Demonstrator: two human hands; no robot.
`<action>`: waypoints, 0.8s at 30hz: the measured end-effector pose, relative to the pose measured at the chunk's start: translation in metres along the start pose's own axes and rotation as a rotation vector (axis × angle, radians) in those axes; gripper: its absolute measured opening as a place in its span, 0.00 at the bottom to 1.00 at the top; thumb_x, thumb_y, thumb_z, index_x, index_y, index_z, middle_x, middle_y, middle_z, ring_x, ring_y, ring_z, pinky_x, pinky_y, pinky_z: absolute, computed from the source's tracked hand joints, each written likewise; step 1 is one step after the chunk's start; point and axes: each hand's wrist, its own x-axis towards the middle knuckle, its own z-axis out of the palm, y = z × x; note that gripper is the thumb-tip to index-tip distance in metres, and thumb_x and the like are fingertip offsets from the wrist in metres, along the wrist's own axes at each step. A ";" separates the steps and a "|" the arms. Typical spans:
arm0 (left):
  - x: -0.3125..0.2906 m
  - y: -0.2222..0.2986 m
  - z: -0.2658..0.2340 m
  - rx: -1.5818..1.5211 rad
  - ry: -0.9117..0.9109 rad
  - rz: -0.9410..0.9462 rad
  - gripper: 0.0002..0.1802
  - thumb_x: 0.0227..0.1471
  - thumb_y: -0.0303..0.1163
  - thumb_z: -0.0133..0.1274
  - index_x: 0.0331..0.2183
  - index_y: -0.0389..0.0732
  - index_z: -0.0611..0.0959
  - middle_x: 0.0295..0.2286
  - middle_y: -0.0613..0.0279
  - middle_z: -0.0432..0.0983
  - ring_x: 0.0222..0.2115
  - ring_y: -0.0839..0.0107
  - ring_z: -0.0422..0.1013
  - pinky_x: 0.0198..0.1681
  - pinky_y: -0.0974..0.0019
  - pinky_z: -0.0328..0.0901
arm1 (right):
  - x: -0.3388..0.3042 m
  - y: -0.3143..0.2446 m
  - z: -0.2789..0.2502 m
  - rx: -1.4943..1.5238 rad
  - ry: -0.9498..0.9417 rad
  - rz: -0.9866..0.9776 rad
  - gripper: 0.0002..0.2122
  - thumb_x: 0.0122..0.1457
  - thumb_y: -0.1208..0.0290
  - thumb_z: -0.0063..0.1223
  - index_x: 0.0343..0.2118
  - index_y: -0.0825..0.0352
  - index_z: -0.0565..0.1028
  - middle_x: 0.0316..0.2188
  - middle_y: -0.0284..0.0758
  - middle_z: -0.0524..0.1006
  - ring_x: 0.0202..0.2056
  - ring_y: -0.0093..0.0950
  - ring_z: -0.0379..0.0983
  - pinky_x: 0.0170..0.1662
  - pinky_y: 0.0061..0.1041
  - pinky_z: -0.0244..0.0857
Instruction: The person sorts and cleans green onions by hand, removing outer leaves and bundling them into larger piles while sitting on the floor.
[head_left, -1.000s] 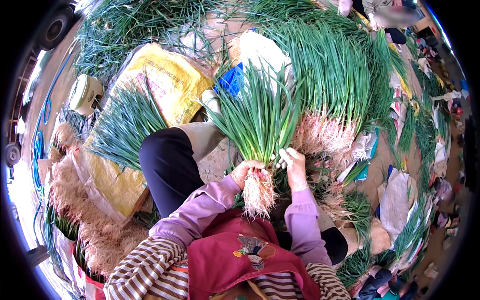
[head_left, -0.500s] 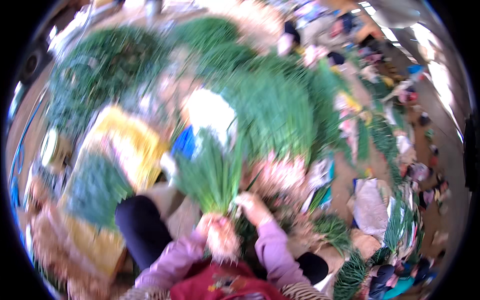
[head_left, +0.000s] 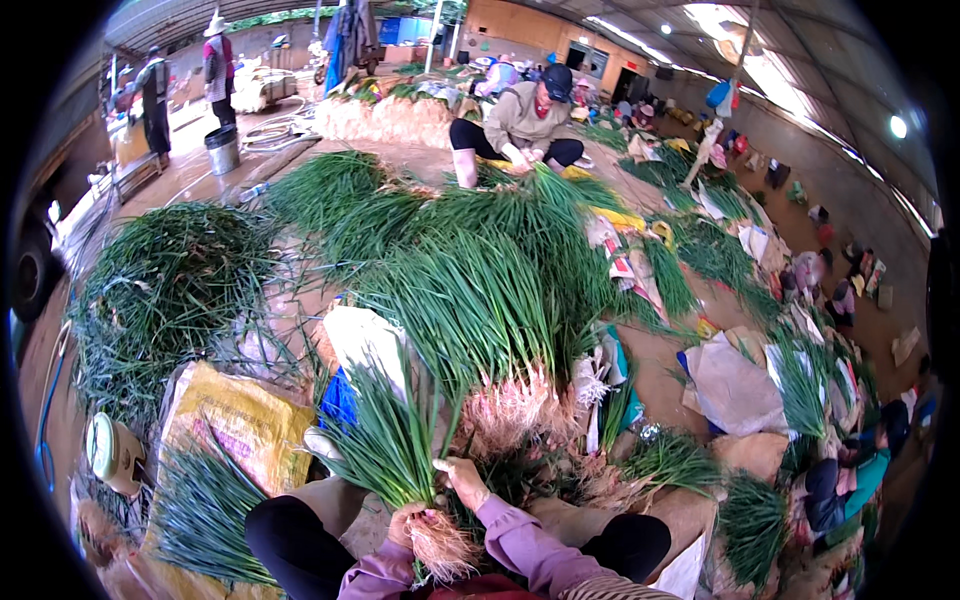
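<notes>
My left hand (head_left: 405, 523) is wrapped around a bunch of scallions (head_left: 390, 440) just above its pale, hairy roots. The long green leaves fan up and away from me, and the roots hang toward my lap. At the bunch's right side, my right hand (head_left: 463, 482) is closed, its fingertips pinching what looks like a scallion leaf at the bunch's edge. Just beyond my hands lies a large heap of scallions (head_left: 470, 300), its pinkish roots turned toward me. A white sack (head_left: 366, 345) and a blue piece of plastic (head_left: 340, 398) lie behind the held bunch's leaves.
Left of me, more scallions (head_left: 205, 510) lie on a yellow sack (head_left: 235, 415), beside a pale bucket (head_left: 115, 455). A tangled leaf pile (head_left: 170, 300) stands farther left. Across the heap sits a person (head_left: 530, 115) handling scallions. Right are a grey sack (head_left: 735, 385) and small bundles.
The view has tilted up and sharpened, showing more of the far shed. My left hand still grips the bunch; my right hand stays closed at its right side.
</notes>
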 end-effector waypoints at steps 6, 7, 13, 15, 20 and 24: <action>0.011 -0.017 0.003 0.091 0.003 -0.245 0.13 0.45 0.30 0.51 0.31 0.28 0.78 0.25 0.49 0.77 0.27 0.60 0.74 0.35 0.59 0.70 | 0.001 0.032 -0.054 -0.416 -0.044 -0.131 0.07 0.52 0.70 0.51 0.26 0.68 0.77 0.20 0.28 0.73 0.21 0.18 0.66 0.24 0.19 0.56; 0.014 -0.017 -0.001 0.096 0.024 -0.249 0.12 0.45 0.29 0.51 0.30 0.28 0.78 0.25 0.49 0.77 0.27 0.59 0.75 0.36 0.59 0.70 | -0.004 0.026 -0.050 -0.329 -0.007 -0.074 0.07 0.52 0.70 0.51 0.27 0.68 0.77 0.21 0.29 0.74 0.21 0.19 0.66 0.24 0.19 0.57; 0.017 -0.018 -0.008 0.112 0.024 -0.264 0.11 0.47 0.29 0.51 0.30 0.28 0.78 0.25 0.51 0.77 0.28 0.60 0.74 0.38 0.56 0.70 | 0.000 0.000 -0.034 0.129 -0.039 0.158 0.05 0.55 0.68 0.53 0.29 0.64 0.74 0.25 0.25 0.71 0.24 0.19 0.63 0.29 0.19 0.59; 0.009 -0.012 0.000 0.046 0.011 -0.219 0.11 0.46 0.29 0.51 0.27 0.28 0.79 0.25 0.52 0.77 0.28 0.60 0.74 0.38 0.57 0.70 | -0.005 -0.010 -0.030 0.168 -0.113 0.186 0.05 0.54 0.69 0.54 0.31 0.63 0.74 0.24 0.23 0.68 0.24 0.19 0.63 0.31 0.23 0.63; -0.003 0.000 0.030 -0.055 -0.097 -0.193 0.09 0.47 0.27 0.50 0.30 0.30 0.78 0.27 0.52 0.77 0.29 0.63 0.74 0.39 0.63 0.69 | -0.008 -0.012 -0.022 0.250 -0.026 0.099 0.07 0.56 0.66 0.50 0.31 0.63 0.73 0.23 0.26 0.69 0.24 0.22 0.64 0.29 0.25 0.63; 0.013 -0.017 -0.032 0.004 -0.230 0.004 0.10 0.51 0.29 0.44 0.30 0.35 0.78 0.27 0.58 0.76 0.28 0.71 0.72 0.34 0.70 0.67 | -0.025 -0.022 0.013 0.059 0.023 0.102 0.16 0.59 0.53 0.40 0.24 0.60 0.69 0.17 0.30 0.68 0.19 0.28 0.66 0.21 0.28 0.59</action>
